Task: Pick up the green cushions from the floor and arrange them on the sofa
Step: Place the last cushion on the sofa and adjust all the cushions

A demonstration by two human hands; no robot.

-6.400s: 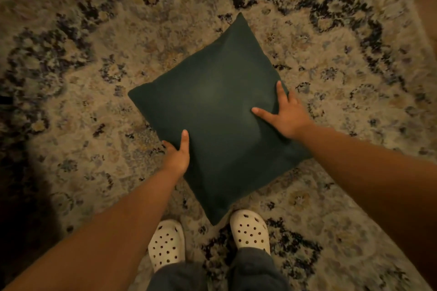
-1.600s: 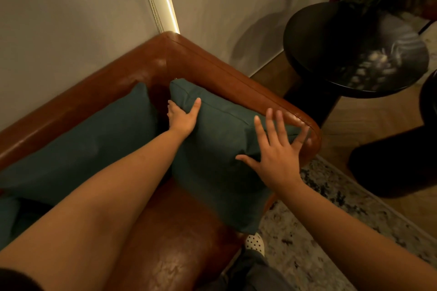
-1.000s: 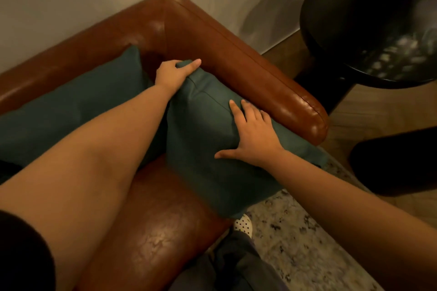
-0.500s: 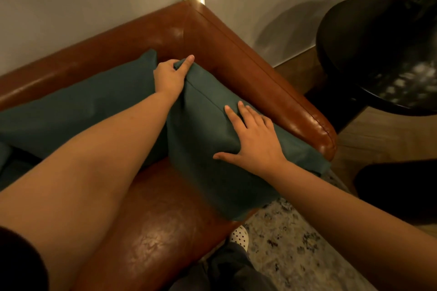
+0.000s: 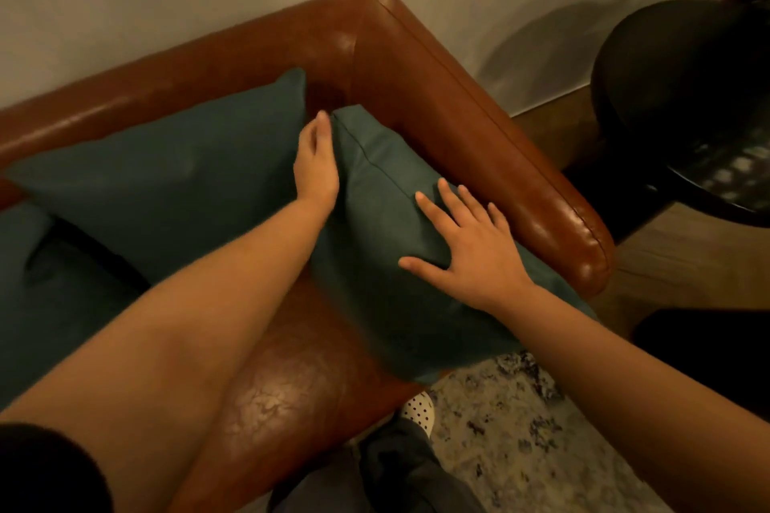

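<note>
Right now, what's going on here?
A person is settling a green cushion into the corner of a brown leather sofa, leaning it against the armrest. The left hand is tucked along its inner edge; the right hand lies flat and open on its face. Another green cushion leans on the backrest.

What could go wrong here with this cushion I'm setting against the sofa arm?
1. The cushion leans on the sofa arm with its lower corner past the seat's front edge, over the rug; it may slide off once released.
2. The right hand lies flat on it and the left hand presses its side, neither gripping, so a slip may go uncaught.
3. Shoving may nudge the neighbouring cushion.
</note>
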